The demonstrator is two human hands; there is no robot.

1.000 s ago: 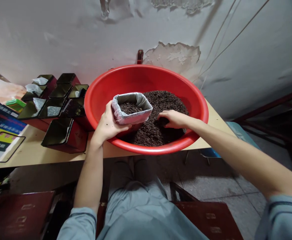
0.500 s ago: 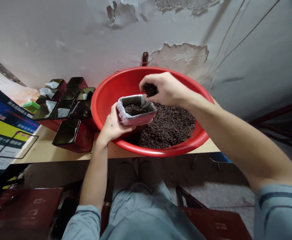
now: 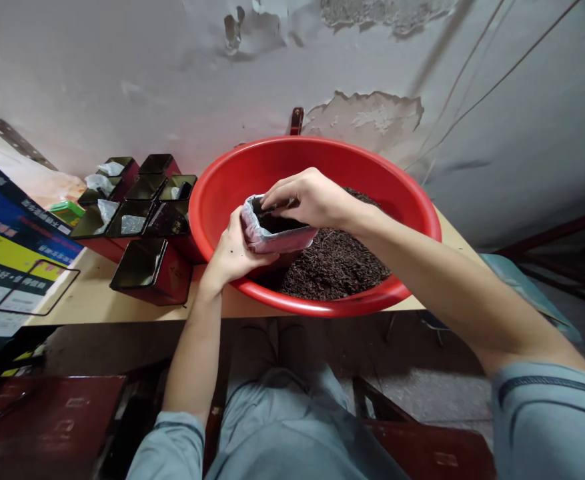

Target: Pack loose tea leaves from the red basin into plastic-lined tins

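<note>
My left hand (image 3: 236,250) is wrapped round a square tin (image 3: 285,241) lined with a clear plastic bag, holding it tilted over the near left side of a red basin (image 3: 212,187). Dark, dry, twisted leaves that look like loose tea (image 3: 342,263) lie heaped in the basin. From the right, my right hand (image 3: 307,200) reaches over the tin, its fingertips down inside the mouth. Its fingers are stretched out and a little apart, and no clump shows between them. The tips and the tin's bottom are hidden.
Several open square tins (image 3: 147,267) stand left of the basin, some with plastic bags inside. A printed box (image 3: 17,247) is at the far left. The wooden table (image 3: 92,303) meets a peeling wall (image 3: 172,80). A stool (image 3: 527,293) shows at the right.
My right hand has moved left and down from beside the tin into its mouth. The clump of dark leaves it held is no longer visible. The left hand still holds the tin.
</note>
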